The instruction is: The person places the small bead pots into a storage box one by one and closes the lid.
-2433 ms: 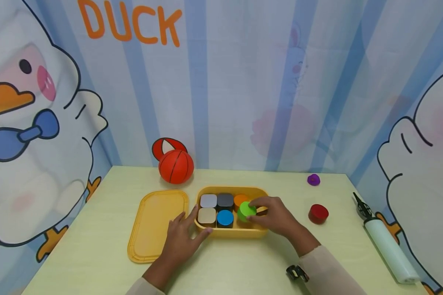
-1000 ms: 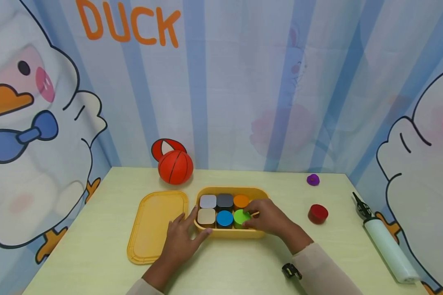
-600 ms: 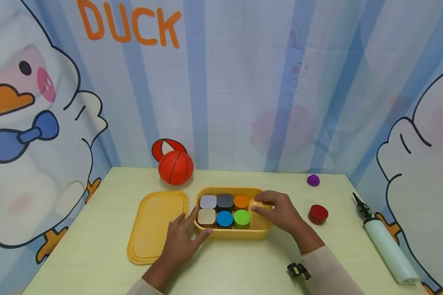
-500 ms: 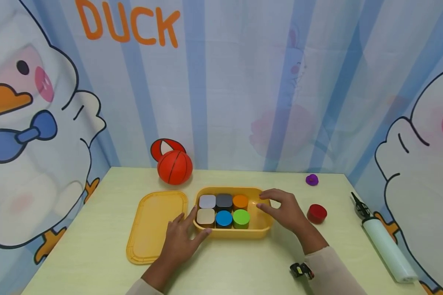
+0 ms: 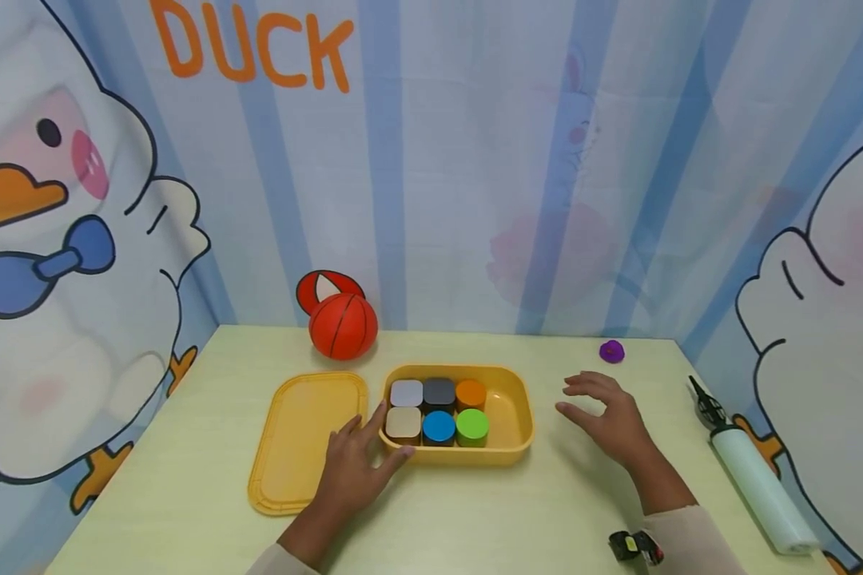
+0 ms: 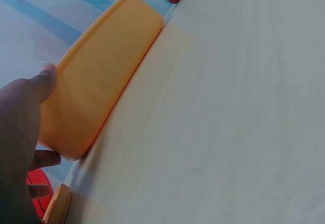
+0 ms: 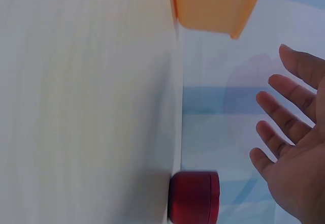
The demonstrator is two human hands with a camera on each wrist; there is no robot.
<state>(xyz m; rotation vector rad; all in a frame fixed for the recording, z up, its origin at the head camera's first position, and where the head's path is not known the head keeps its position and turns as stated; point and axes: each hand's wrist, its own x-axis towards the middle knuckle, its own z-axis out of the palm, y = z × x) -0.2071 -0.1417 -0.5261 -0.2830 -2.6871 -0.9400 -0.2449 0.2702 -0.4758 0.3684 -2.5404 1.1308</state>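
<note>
A yellow plastic box (image 5: 467,455) stands on the table with several small pots in two rows. At its left lie a light grey pot (image 5: 406,392), a dark grey pot (image 5: 439,394) and a beige pot (image 5: 403,423). Round ones are orange (image 5: 471,394), blue (image 5: 439,427) and green (image 5: 472,427). My left hand (image 5: 355,471) holds the box's front left corner, thumb on the front wall and fingers at the left end. Right of the box, my right hand (image 5: 611,419) hovers, fingers spread and holding nothing. A red pot (image 7: 194,197) shows near it in the right wrist view; in the head view that hand hides it.
A matching yellow lid (image 5: 305,443) lies left of the box. Behind stand a red basketball-patterned ball (image 5: 343,326) and a red-and-white piece (image 5: 327,286). A small purple object (image 5: 611,351) sits back right. A pale hand pump (image 5: 762,487) lies along the right edge.
My right hand set the green pot down in the box's front row, let go and moved away to the right, now covering the red pot. My left hand stayed at the box corner.
</note>
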